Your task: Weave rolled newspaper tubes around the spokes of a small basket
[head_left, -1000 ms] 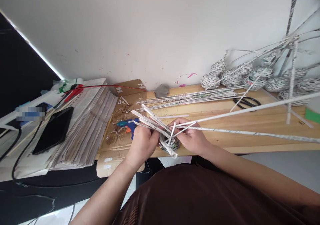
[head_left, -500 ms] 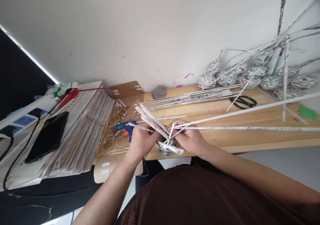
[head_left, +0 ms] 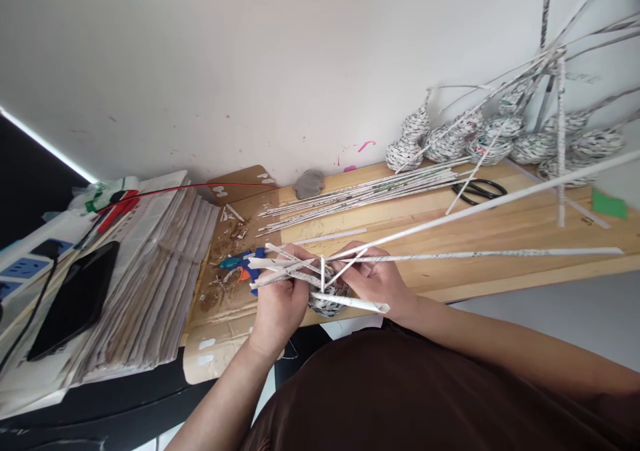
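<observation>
Between my hands, at the front edge of the table, is a small round basket woven from rolled newspaper (head_left: 327,303). Several rolled paper tubes (head_left: 357,302) stick out of its top in different directions. My left hand (head_left: 284,297) is closed around the basket's left side, with paper tubes crossing over its fingers. On the right side, my right hand (head_left: 377,277) pinches a paper tube at the rim. Two long paper tubes (head_left: 480,255) run from there far to the right. The fingertips of both hands are partly hidden behind the tubes.
A bundle of paper tubes (head_left: 370,191) lies behind my hands, with black scissors (head_left: 480,191) right of it. Woven gourd shapes (head_left: 405,154) line the wall. At left are a glue gun (head_left: 245,264), stacked newspaper (head_left: 165,291), a phone (head_left: 75,301) and a power strip (head_left: 30,264).
The tubes by my left hand have swung down to the left and now lie across its fingers. The front tube points further right. The camera view has shifted slightly.
</observation>
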Tool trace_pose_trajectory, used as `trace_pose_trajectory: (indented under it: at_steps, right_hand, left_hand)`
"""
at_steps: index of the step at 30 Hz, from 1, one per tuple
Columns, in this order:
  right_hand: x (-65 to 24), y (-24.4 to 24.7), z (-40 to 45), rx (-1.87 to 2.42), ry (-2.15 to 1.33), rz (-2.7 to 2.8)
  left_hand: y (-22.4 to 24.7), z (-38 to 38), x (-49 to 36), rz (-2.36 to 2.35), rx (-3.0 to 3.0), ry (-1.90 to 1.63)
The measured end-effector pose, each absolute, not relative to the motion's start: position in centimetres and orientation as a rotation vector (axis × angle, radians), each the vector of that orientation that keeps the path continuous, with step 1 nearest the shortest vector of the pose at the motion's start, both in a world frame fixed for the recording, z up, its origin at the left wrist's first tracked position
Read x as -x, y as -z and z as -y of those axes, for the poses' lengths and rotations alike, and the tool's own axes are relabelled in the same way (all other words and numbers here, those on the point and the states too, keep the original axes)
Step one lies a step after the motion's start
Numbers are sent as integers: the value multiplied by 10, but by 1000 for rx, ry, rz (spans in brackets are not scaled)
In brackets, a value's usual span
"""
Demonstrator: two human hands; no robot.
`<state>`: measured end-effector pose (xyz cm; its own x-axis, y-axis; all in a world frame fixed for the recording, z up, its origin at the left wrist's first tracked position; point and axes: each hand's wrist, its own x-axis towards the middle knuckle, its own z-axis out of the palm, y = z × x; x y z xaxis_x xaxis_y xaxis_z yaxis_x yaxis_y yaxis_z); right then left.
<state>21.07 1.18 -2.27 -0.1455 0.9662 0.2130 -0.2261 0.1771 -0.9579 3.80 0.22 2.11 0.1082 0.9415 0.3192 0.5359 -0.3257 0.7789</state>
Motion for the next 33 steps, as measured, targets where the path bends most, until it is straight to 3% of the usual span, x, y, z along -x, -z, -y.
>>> trace_pose_trajectory:
  at_steps: [4,13,33]
  right_hand:
    - [-208,27,-9,836,-1339,1216]
    - [-211,20,0,849,-1114,1383]
    - [-213,20,6,796,-1212,1322]
  left_hand:
    - [-22,-1,-39,-1455,-1915,-1090]
    - [-20,9,-41,-1373,-1614,-1212]
    - [-20,15,-31,-1426,-1493,-1127]
